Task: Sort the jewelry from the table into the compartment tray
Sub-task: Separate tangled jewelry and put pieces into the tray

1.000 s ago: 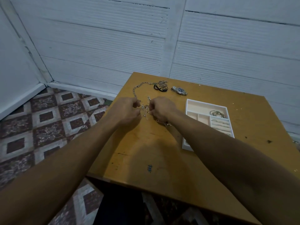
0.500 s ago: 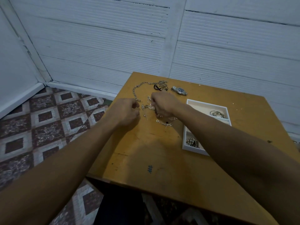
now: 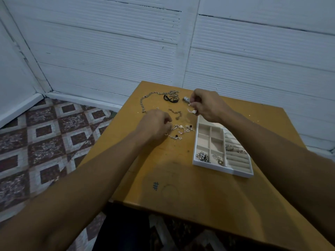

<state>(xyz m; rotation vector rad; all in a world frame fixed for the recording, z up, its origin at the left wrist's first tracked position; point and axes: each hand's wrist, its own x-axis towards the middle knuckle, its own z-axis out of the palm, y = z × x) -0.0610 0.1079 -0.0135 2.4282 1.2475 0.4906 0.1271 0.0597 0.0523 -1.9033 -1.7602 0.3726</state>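
Right hand [image 3: 208, 105] pinching one small silver piece [image 3: 192, 111] in curled fingertips, just beside the tray's [image 3: 213, 167] far corner. Left hand [image 3: 154, 126] curling at the charm bracelet [image 3: 178, 132]; grip unclear. Four more lying loose: long chain [image 3: 142, 103], short chain [image 3: 178, 114], black band [image 3: 170, 98], watch [image 3: 185, 99]. Open wood running to the table's [image 3: 181, 187] near edge.

Shiny metal chain [image 3: 145, 102]; smooth, faintly glossy wooden table [image 3: 190, 187]; matt white tray [image 3: 194, 151]; ribbed painted wall [image 3: 108, 42].

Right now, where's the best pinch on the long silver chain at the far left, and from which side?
Pinch the long silver chain at its loose near end, coming straight down from the table's left side. That end lies flat and apart from other pieces, while the far end bunches beside the black loop.
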